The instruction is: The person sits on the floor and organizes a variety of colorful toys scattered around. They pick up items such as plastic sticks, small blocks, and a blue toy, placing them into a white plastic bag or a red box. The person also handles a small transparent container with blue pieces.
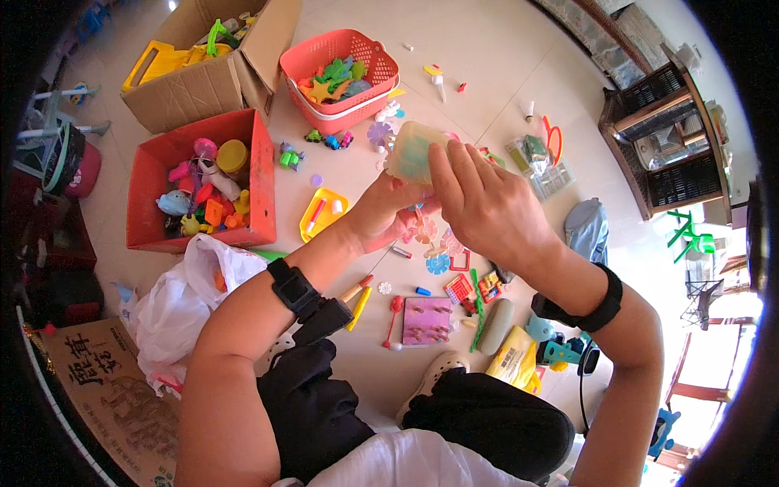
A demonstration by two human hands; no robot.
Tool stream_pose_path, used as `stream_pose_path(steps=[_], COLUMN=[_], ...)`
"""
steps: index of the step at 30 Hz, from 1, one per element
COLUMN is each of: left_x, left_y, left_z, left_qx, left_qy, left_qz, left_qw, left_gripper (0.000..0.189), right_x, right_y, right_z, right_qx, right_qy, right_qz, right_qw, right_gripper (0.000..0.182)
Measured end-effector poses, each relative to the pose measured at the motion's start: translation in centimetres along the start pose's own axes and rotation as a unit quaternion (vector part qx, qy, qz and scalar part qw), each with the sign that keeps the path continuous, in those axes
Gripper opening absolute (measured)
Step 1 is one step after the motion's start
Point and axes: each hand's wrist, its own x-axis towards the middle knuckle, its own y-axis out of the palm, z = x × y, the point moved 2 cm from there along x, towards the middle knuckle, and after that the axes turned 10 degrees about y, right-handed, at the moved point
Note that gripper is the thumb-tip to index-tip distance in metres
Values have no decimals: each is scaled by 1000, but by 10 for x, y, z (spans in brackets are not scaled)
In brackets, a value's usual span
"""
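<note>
Both hands are raised over the toy-strewn floor. A translucent, pale greenish plastic container [415, 152] is between them. My left hand [389, 210] grips it from below, its palm turned up. My right hand [481, 201] lies with its fingertips on the container's right side; the right thumb is hidden. Past the hands, several snowflake-shaped plastic pieces lie on the tiles, among them a blue one [437, 264] and a purple one [380, 133]. Part of the floor is covered by the hands and the container.
A red box of toys [263, 182] stands left, with a cardboard box [182, 100] behind it. A coral basket [347, 115] holds colourful shapes. White plastic bags [164, 310] lie lower left. Nearer are a purple pegboard [426, 307], a grey case [497, 325] and a yellow packet [514, 359].
</note>
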Motion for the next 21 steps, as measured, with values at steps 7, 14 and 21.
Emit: stream_pose_path(steps=[7,14,21], left_x=[3,-11,-26], left_y=[-8,-8,-27], left_z=[-7,-19,1], left_qx=[-6,-21,-42], left_qy=[-17,-95,-164], left_qz=[44,134,84], left_qw=[999,986,982], left_gripper=[58,73,66], right_x=[22,2,-45], right_y=[-22,-4,42], right_z=[-21,-49,-42], right_qx=[68,454,594], right_qy=[40,320,425], right_qz=[65,24,83], right_qw=[995,831,678], right_gripper=[49,28,29])
